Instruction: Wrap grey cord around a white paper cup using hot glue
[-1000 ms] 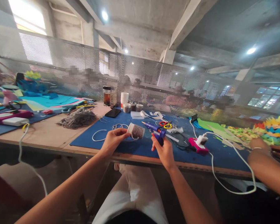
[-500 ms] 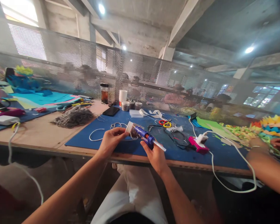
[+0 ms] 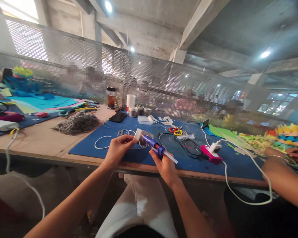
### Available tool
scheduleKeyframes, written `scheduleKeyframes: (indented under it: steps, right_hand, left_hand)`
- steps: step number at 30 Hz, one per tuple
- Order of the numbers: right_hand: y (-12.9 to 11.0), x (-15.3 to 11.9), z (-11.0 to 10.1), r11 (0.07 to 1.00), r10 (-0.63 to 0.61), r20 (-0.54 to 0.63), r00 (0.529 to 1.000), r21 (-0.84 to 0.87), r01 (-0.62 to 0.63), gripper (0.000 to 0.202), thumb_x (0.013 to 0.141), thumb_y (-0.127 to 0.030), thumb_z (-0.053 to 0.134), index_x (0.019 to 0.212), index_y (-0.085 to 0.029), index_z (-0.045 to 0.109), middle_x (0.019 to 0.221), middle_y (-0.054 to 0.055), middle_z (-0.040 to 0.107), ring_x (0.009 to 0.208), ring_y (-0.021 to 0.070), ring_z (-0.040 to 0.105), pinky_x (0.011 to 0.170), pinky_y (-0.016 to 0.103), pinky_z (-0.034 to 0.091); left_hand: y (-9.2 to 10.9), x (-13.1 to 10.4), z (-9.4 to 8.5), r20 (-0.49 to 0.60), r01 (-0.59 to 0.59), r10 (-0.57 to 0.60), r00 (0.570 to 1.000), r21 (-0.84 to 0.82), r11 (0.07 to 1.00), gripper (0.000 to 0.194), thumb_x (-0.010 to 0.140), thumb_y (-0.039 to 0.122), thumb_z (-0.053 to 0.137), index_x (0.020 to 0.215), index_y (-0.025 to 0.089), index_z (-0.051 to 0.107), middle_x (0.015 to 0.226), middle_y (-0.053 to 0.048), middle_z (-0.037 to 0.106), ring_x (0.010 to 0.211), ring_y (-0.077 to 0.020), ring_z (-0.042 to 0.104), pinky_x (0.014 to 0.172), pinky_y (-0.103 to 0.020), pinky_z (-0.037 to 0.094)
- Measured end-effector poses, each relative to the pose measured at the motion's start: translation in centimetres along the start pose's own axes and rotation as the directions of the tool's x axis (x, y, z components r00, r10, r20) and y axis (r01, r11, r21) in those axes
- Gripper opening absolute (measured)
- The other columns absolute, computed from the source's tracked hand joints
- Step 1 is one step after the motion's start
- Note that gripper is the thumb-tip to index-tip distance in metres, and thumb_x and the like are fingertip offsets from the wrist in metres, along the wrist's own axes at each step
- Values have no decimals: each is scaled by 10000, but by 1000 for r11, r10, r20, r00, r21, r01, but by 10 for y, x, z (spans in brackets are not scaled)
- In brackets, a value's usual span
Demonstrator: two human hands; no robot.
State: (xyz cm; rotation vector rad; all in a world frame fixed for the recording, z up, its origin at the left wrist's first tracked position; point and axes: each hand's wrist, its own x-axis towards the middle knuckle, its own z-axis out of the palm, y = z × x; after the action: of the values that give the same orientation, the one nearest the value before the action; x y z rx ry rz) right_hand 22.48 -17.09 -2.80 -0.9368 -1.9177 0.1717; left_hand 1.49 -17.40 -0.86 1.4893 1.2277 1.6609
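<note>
My left hand (image 3: 121, 147) is closed on a small cup (image 3: 137, 134) with a white end, tilted on its side above the blue mat (image 3: 86, 147). A greyish part shows behind it, partly hidden. In my right hand (image 3: 166, 162) is a blue glue gun (image 3: 151, 141), its nozzle pointing left at the cup. A pale glue stick (image 3: 171, 157) sticks out of its back end. Whether the nozzle touches the cup I cannot tell. White cord (image 3: 101, 142) lies on the mat near my left hand.
Grey yarn (image 3: 76, 123) lies left, near a black phone (image 3: 118, 117). Small pots (image 3: 133, 111) and a jar (image 3: 111, 98) stand behind. Scissors (image 3: 176, 131), black cable (image 3: 188, 148) and a pink power strip (image 3: 211, 154) lie right. Another person's arm (image 3: 285, 172) rests at far right.
The cup's white end has turned slightly, and the glue gun has shifted a little lower. Both hands keep their holds.
</note>
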Motion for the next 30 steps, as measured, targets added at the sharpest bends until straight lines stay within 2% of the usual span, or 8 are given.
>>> scheduleKeyframes:
  steps: [7, 30]
  right_hand:
    - [-2, 1, 0, 999, -2, -7, 1000, -33, 1, 287, 898, -438, 512, 923, -172, 616, 791, 59, 691, 725, 186, 663, 628, 242, 476]
    - [1, 0, 2, 997, 2, -3, 1000, -71, -2, 313, 904, -455, 493, 922, -170, 621, 779, 65, 689, 721, 192, 665, 618, 242, 471]
  left_hand:
    - [1, 0, 0, 8, -7, 7, 1000, 14, 1000, 297, 709, 414, 712, 863, 160, 708, 816, -38, 699, 734, -173, 601, 667, -254, 429]
    - [3, -1, 0, -1, -4, 4, 1000, 19, 1000, 296, 699, 418, 719, 845, 161, 716, 785, -30, 699, 707, -165, 594, 648, -248, 420]
